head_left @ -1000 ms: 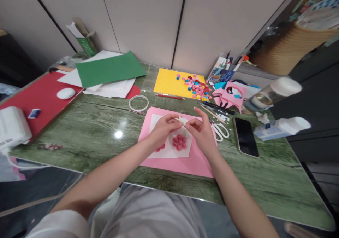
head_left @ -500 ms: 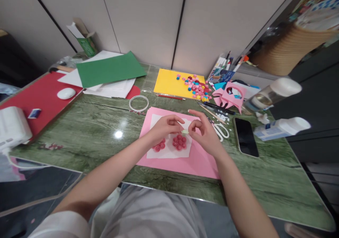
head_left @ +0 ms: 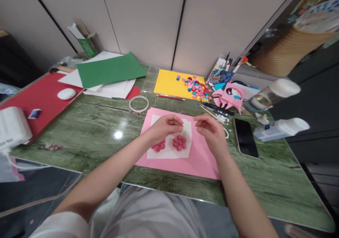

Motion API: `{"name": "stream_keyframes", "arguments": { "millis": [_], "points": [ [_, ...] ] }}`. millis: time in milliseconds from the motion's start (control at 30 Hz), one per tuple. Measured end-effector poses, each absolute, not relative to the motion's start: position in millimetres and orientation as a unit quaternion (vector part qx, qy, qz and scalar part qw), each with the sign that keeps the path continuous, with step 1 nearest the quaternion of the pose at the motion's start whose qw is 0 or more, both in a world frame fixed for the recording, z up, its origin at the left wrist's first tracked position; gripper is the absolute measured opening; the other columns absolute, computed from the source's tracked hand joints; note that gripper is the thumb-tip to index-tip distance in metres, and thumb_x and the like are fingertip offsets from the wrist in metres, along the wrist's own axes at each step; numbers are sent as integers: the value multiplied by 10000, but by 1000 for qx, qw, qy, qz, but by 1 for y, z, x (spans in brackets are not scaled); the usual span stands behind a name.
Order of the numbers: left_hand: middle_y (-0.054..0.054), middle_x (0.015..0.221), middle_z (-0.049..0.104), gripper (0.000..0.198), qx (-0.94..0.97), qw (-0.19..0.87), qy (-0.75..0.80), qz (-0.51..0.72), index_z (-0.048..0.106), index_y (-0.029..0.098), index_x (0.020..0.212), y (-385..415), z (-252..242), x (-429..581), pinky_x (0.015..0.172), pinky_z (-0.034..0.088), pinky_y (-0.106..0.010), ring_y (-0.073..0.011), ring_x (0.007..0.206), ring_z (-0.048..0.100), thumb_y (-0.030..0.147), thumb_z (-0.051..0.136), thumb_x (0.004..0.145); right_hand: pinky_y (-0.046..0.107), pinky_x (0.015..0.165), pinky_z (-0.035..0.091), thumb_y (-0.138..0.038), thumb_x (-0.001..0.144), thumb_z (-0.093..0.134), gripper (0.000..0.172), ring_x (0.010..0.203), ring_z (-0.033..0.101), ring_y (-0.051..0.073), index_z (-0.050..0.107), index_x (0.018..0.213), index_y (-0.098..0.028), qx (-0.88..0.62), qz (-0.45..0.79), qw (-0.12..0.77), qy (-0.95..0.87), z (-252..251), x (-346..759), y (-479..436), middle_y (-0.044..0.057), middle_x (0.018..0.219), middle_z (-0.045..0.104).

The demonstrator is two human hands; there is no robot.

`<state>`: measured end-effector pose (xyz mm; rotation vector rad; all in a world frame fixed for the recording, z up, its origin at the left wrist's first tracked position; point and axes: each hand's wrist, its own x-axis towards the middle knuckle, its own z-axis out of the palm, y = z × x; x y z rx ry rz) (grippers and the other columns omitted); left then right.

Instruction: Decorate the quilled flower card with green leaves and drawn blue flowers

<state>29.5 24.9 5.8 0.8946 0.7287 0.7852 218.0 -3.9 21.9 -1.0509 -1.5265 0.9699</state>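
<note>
Nearest of all, grey cloth [head_left: 150, 213] in soft folds below the table edge. Works just past it, over a pink sheet [head_left: 201, 163] lying flat under a smaller white paper [head_left: 169, 154]. Holds the left hand [head_left: 168, 126] above that paper, thumb and fingertips drawn together; holds the right hand [head_left: 212, 132] a little apart, loosely curled, thumb parted from fingers, apparently gripping nothing. Cannot tell of anything pinched in the left fingertips (blurred there, with only a pale yellow-green patch [head_left: 186, 127] beside them).

Looks like a middle stage of building flowers from paper coils: on the white paper, one pink cluster [head_left: 179, 143] in plain view and another cluster [head_left: 158, 147] partly covered by the left hand. Judging by the hands, probably busy with some small piece above the uncovered cluster; would call next for a light fingertip touch, without nudging the coils.

Round, tightly wound and rosette-like, the coils; thin and uneven-edged, the white paper; glossy and wood-grained, the green table [head_left: 111, 125]. To the right, a flat phone [head_left: 246, 138] with dark glass. Farther back, a smooth pale ring [head_left: 138, 110], a slim red pencil [head_left: 171, 97], then a yellow sheet [head_left: 165, 82] under loose coils [head_left: 197, 88] in pink, blue and yellow. Across from that, a stiff green sheet [head_left: 111, 70] over white paper layers, before smooth grey panels [head_left: 143, 22].
</note>
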Motion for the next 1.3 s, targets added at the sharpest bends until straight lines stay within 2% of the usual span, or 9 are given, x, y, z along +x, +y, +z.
{"name": "stream_keyframes", "arguments": {
  "millis": [67, 133, 600, 1300],
  "points": [
    [1, 702, 628, 249, 385, 773, 332, 380, 614, 134, 801, 24, 7, 30, 644, 424, -221, -83, 651, 586, 142, 749, 592, 273, 646, 369, -133, 713, 581, 194, 738, 476, 138, 680, 841, -241, -426, 412, 491, -639, 22, 218, -5, 6, 788, 493],
    [7, 701, 628, 263, 368, 774, 330, 397, 616, 137, 813, 23, 9, 31, 647, 418, -218, -74, 640, 579, 141, 754, 589, 276, 659, 363, -108, 707, 566, 216, 741, 469, 137, 696, 814, -244, -431, 411, 479, -645, 23, 216, -6, 5, 778, 489],
    [4, 696, 638, 253, 403, 735, 330, 434, 634, 149, 812, 21, 6, 33, 623, 405, -227, -84, 625, 574, 171, 757, 592, 290, 652, 336, -79, 682, 531, 317, 695, 452, 140, 716, 849, -274, -456, 408, 473, -635, 17, 212, -2, -8, 709, 474],
    [6, 671, 630, 234, 383, 741, 340, 435, 634, 148, 794, 20, 9, 34, 597, 395, -221, -92, 619, 580, 147, 745, 588, 297, 689, 388, -55, 686, 505, 351, 691, 476, 128, 711, 855, -282, -491, 333, 458, -662, 20, 210, -4, -9, 738, 480]
  ]
}}
